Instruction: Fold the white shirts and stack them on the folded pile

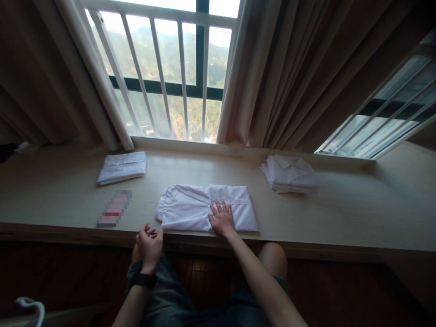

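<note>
A white cloth garment point(185, 206) lies folded into a long flat shape along the front edge of the pale counter. Its left end looks gathered and wrinkled, while a flap is folded over on the right part. My right hand point(223, 219) rests flat on that flap with fingers spread. At the counter's front edge, just left of the garment's near corner, is my left hand point(149, 245); its fingers are loosely curled and apart, with nothing visible in them. A dark band point(143, 280) circles the left wrist.
On the pale counter point(327, 218), a folded white cloth point(122, 167) lies at back left and a stack of folded white shirts point(289, 174) at back right. A blurred-out flat object point(115, 208) is near the left front. Behind are curtains point(272, 72) and a barred window point(163, 72).
</note>
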A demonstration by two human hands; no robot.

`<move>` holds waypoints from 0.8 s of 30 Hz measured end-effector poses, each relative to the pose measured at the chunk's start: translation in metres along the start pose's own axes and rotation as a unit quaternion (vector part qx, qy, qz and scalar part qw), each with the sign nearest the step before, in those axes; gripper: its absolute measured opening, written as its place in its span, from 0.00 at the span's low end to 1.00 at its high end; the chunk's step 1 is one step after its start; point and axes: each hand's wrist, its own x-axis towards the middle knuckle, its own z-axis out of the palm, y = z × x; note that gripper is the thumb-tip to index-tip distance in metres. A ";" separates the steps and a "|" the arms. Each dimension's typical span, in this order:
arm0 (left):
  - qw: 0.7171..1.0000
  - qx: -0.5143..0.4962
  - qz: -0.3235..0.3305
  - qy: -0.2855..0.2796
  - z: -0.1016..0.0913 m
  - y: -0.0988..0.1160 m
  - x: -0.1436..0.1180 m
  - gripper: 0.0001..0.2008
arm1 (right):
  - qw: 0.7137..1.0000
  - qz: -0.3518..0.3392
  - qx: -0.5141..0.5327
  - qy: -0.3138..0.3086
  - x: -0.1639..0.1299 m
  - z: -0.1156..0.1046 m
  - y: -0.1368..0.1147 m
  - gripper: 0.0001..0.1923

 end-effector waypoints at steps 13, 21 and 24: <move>0.943 -0.180 -0.246 -0.136 0.017 0.019 0.006 0.19 | 1.000 0.001 -0.005 -0.013 -0.010 -0.005 -0.008 0.30; 0.941 -0.193 -0.232 -0.154 0.013 0.015 0.004 0.11 | 1.000 0.005 -0.001 -0.018 -0.013 -0.009 0.002 0.29; 0.941 -0.194 -0.231 -0.156 0.012 0.016 0.004 0.11 | 1.000 0.015 -0.006 -0.024 -0.012 -0.009 0.006 0.29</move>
